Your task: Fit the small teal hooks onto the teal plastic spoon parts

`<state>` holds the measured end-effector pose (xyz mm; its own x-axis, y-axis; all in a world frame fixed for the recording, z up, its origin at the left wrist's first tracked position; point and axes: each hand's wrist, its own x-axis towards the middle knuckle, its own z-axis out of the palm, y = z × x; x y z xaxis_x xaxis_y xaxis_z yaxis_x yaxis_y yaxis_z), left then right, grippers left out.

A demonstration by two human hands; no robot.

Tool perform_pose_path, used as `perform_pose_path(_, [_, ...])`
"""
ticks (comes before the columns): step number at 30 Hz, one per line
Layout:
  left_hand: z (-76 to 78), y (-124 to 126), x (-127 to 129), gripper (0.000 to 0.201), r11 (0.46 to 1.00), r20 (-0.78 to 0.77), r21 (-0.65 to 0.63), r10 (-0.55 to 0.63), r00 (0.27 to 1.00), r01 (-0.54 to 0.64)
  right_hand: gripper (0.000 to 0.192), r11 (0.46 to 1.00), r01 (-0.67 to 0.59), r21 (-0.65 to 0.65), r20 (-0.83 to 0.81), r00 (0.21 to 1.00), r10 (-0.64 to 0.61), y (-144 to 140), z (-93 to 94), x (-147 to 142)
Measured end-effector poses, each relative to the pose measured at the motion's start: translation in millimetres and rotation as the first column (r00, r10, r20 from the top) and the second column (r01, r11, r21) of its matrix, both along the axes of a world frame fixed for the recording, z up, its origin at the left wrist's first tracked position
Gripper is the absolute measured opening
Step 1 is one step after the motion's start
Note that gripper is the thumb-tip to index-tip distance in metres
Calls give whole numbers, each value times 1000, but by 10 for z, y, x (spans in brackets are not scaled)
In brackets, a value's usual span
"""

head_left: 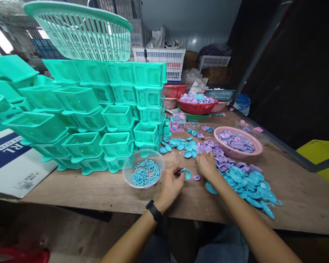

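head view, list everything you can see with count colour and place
table: one, brown wood, across the view
tubs: many, teal, stacked at left
basket: one, teal, on top of the tubs
bowl: one, clear, holding small blue bits, left of the hands
discs: many, blue, heaped at right and scattered mid-table
purple parts: many, piled beyond the right hand
pink basket: one, holding purple parts, right rear
red bowl: one, holding purple parts, far back
carton: one, white and blue, left edge
left hand: watch on its wrist, holds a blue disc
right hand: on the purple parts
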<state>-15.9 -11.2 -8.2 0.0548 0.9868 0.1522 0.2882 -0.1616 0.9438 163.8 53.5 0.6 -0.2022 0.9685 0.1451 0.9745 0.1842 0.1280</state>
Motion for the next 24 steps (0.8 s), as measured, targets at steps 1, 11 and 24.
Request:
perform_pose_path(1, [24,-5,4,8,999,68,-38,-7,998,10,17,1000,-7,-9,-34,999,7,4,17,4])
perform_pose_path(11, [181,-120,88,15,930,397,-322,-36,917,176,36,1000,29,-1,-891,454,-14,-558,182,34])
perform_pose_path(24, [325,-202,39,19,913,298,-311,-170,939,263,49,983,17,-183,-983,-28,-183,-981,179,-192])
